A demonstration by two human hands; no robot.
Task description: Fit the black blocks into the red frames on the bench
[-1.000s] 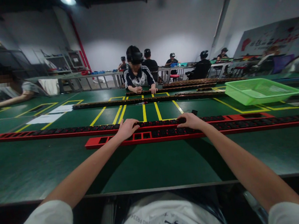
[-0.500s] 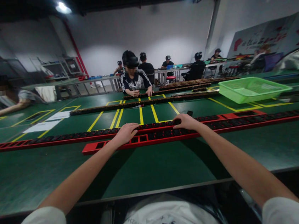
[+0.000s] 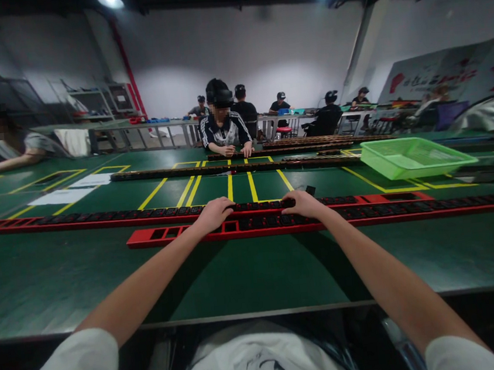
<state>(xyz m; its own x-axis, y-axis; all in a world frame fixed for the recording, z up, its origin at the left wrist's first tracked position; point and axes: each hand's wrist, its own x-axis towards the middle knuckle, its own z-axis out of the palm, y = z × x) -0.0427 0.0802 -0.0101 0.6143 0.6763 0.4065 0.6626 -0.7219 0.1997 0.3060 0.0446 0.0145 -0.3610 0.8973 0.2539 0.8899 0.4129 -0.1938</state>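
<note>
Setting: a wide green table [image 3: 256, 272] marked with yellow lines [image 3: 229, 187], seen from the wearer's head, both bare forearms stretched forward.
Far red strip [image 3: 78, 221]: a long, narrow rail running across the table from the left edge to past the middle, its slots filled with a row of black pieces [image 3: 258, 206].
Near red strip [image 3: 408, 209]: a second rail just in front of the first, parallel to it, running off to the right; several slots at its left end are empty.
Left hand [image 3: 212, 214]: palm down, fingers bent onto the far strip; I cannot tell whether it grips a piece.
Right hand [image 3: 304, 203]: palm down near the left one, fingertips on the black row; grip likewise unclear.
Green basket [image 3: 416, 155]: on the table, far right.
White sheets [image 3: 60, 196]: lying flat, far left.
Co-worker [image 3: 224, 131]: seated opposite, both hands on a dark strip [image 3: 236, 166].
Second person [image 3: 0, 149]: at the left edge, leaning on the table.
</note>
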